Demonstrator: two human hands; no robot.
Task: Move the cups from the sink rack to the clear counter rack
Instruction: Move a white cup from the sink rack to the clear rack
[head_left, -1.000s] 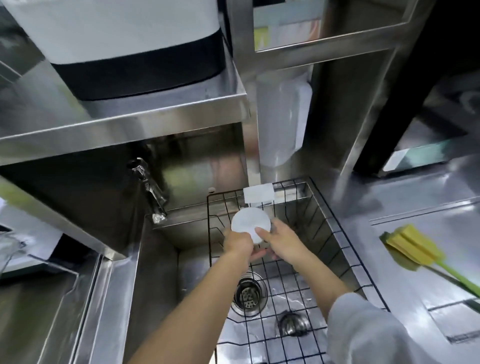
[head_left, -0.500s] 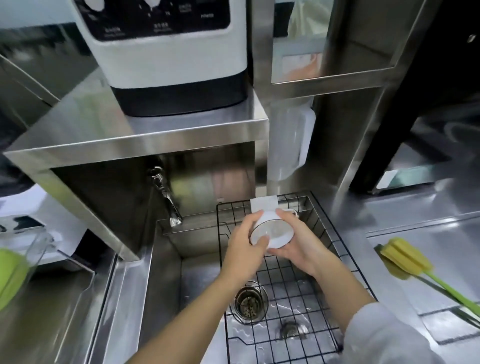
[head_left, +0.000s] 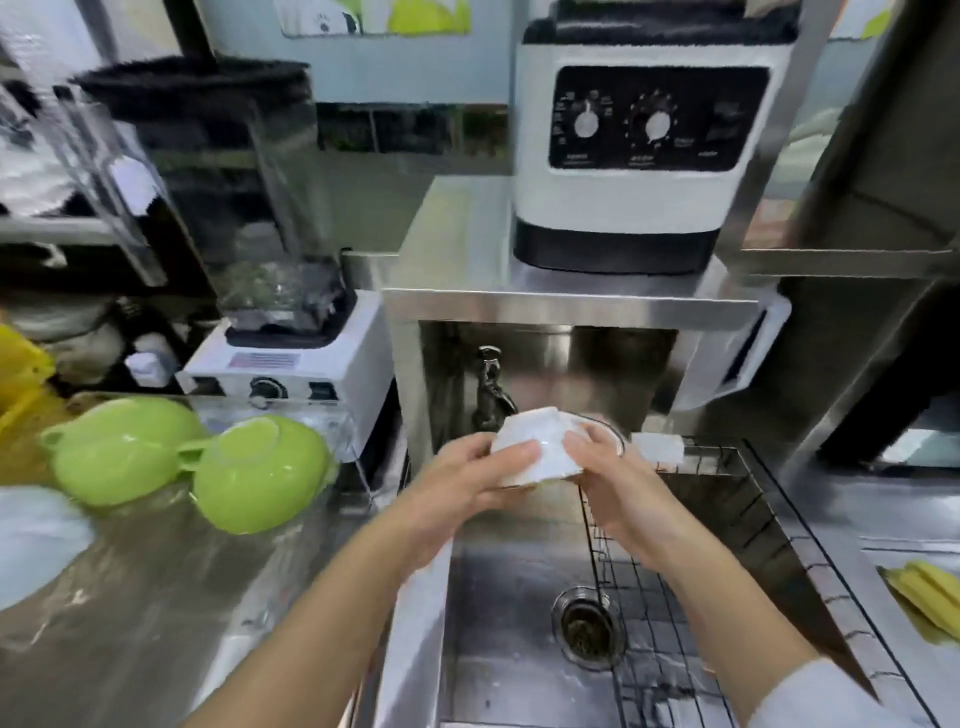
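Note:
A white cup (head_left: 540, 449) lies on its side between both hands, above the left edge of the sink. My left hand (head_left: 467, 480) grips its left side and my right hand (head_left: 618, 486) holds its right side near the rim. The black wire sink rack (head_left: 727, 525) sits in the right half of the sink, below and right of the cup. On the left counter, two green cups (head_left: 192, 457) rest upside down on a clear rack (head_left: 332, 426).
A steel tap (head_left: 491, 389) stands just behind the cup. A white machine (head_left: 639, 156) sits on the steel shelf above the sink. A blender (head_left: 280, 322) stands left of the shelf. A yellow sponge brush (head_left: 924, 592) lies at the right. The drain (head_left: 587, 623) is below.
Both hands have lifted the white cup up out of the wire rack and carried it left. The view has swung up and left, which brings the counter and the green cups into sight.

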